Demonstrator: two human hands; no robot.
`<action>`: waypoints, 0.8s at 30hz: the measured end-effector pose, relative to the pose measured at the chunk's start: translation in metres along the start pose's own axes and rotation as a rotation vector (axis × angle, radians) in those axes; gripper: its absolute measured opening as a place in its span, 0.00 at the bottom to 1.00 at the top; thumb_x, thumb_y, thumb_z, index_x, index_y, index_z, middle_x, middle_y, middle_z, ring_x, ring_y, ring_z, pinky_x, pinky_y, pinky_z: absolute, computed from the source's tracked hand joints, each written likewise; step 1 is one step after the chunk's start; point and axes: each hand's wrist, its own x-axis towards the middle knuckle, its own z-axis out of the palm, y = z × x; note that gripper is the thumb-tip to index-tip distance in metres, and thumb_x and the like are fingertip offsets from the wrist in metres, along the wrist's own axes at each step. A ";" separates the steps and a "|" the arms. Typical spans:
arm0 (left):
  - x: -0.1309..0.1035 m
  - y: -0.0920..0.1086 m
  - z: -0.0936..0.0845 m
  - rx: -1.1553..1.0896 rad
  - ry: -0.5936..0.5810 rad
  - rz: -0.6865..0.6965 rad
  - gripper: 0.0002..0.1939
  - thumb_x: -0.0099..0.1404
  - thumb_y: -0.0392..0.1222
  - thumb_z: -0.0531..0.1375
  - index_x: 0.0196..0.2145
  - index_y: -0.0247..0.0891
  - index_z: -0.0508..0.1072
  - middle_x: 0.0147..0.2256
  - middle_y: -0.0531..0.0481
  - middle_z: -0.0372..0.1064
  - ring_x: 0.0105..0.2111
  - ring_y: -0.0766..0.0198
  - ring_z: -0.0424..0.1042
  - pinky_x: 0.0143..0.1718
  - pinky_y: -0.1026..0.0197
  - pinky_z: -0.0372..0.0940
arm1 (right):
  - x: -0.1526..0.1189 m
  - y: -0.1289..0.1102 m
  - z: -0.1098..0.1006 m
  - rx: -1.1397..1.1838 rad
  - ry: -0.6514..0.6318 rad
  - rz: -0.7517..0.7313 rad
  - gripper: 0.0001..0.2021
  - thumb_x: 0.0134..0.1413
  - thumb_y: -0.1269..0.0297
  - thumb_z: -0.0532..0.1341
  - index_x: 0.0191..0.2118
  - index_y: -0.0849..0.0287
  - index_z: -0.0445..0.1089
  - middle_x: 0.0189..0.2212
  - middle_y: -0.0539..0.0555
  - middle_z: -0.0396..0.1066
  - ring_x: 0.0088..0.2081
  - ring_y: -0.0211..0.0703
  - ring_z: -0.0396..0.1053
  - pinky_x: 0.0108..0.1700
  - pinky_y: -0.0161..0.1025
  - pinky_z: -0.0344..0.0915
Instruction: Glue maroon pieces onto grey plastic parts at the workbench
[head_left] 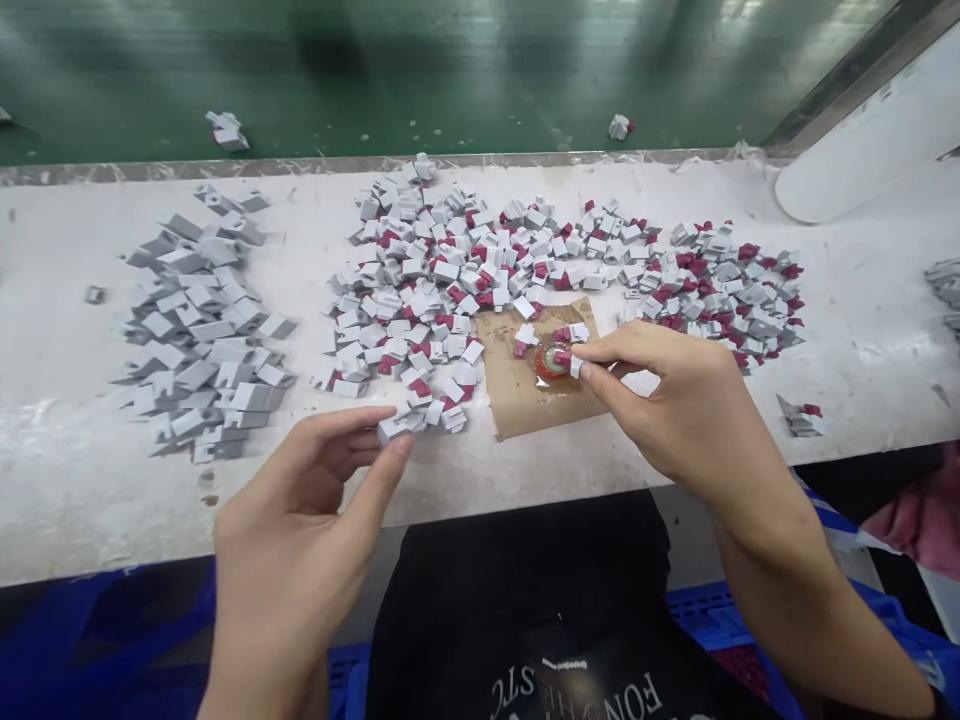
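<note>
My left hand (315, 500) is at the front edge of the middle pile, closed with thumb and forefinger on a grey plastic block (393, 429). My right hand (667, 400) pinches a small grey-and-dark-red plastic part (575, 366). The part's dark red end is over a small round, red-rimmed dish (547, 372), and whether it touches is too small to tell. Under the dish is a piece of brown cardboard (517, 405) with a wet, glossy patch. A few more grey-and-red parts (525, 338) lie on the cardboard behind the dish.
A pile of plain grey blocks (202, 330) lies at left on the white table (337, 520). Mixed grey-and-red parts (420, 270) spread across the middle, with another heap (727, 290) at right. A green belt (450, 90) runs behind. A white tube (862, 140) slants in from upper right.
</note>
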 end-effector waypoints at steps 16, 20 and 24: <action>0.049 0.060 0.078 -0.557 -0.629 0.062 0.08 0.79 0.43 0.72 0.53 0.45 0.88 0.50 0.47 0.87 0.46 0.57 0.87 0.51 0.55 0.85 | -0.003 0.002 0.005 1.068 0.134 0.355 0.04 0.68 0.59 0.79 0.46 0.44 0.90 0.46 0.50 0.91 0.49 0.55 0.89 0.54 0.56 0.89; 0.051 0.061 0.086 -0.651 -0.685 0.053 0.08 0.79 0.42 0.72 0.54 0.44 0.88 0.48 0.48 0.88 0.46 0.58 0.88 0.52 0.57 0.85 | -0.001 0.009 0.011 1.153 0.164 0.339 0.05 0.68 0.60 0.79 0.47 0.46 0.91 0.47 0.52 0.91 0.50 0.54 0.89 0.55 0.54 0.89; 0.051 0.060 0.088 -0.667 -0.689 0.020 0.08 0.80 0.43 0.72 0.54 0.45 0.88 0.49 0.48 0.89 0.48 0.57 0.89 0.54 0.57 0.85 | -0.001 0.009 0.011 1.189 0.161 0.337 0.05 0.69 0.64 0.78 0.47 0.46 0.91 0.45 0.51 0.91 0.47 0.51 0.90 0.54 0.51 0.89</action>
